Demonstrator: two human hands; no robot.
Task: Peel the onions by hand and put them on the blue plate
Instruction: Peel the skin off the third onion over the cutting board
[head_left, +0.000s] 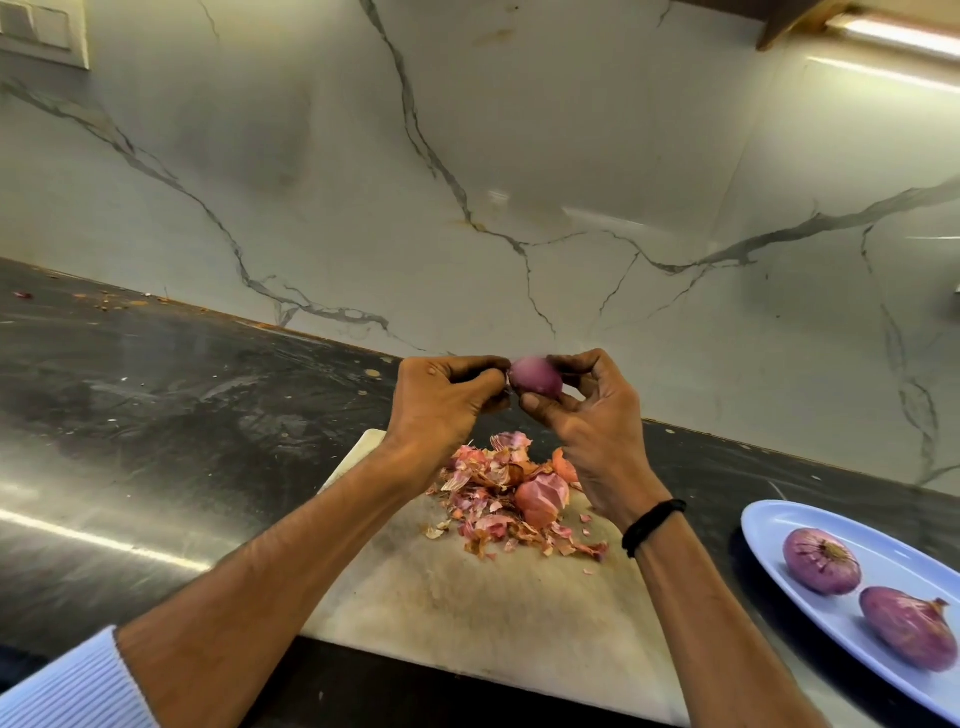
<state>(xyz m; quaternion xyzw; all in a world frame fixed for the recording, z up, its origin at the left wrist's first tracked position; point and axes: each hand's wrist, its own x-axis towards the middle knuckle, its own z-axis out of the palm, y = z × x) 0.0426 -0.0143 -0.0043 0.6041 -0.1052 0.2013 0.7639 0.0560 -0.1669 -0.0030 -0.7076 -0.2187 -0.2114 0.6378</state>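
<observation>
The far half of the board (467, 608) is covered by a heap of peels (511, 491); its near half is left bare. Open counter (156, 415) is found to the left. On the blue plate (759, 525), room is left at the far end, beyond two onions (821, 560).

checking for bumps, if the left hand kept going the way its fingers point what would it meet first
The onion: the left hand points rightward and seems to pinch its end. Just beyond it is the right hand, holding the other side. Nothing else seems to lie in that line.
</observation>
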